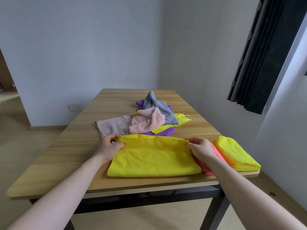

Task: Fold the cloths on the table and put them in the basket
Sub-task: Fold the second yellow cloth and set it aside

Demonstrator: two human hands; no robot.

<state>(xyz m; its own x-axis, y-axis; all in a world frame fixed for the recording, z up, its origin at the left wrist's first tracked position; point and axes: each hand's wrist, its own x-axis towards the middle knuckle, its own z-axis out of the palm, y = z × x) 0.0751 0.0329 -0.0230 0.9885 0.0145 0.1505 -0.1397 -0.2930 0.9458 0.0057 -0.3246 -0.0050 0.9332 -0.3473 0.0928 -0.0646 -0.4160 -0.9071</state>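
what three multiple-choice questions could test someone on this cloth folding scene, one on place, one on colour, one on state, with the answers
1. Where does the folded stack lie?
A. at the table's near right corner
B. at the far left corner
C. on the floor

2. What colour is the cloth being folded?
A. purple
B. grey
C. yellow

3. What are the hands doing?
A. both resting flat on the bare table
B. each pinching a far corner of the cloth
C. one lifting the grey towel

Answers: 1 A, the stack sits by the table edge at the person's right. 2 C, the spread cloth is bright yellow. 3 B, the left hand and right hand grip its two far corners.
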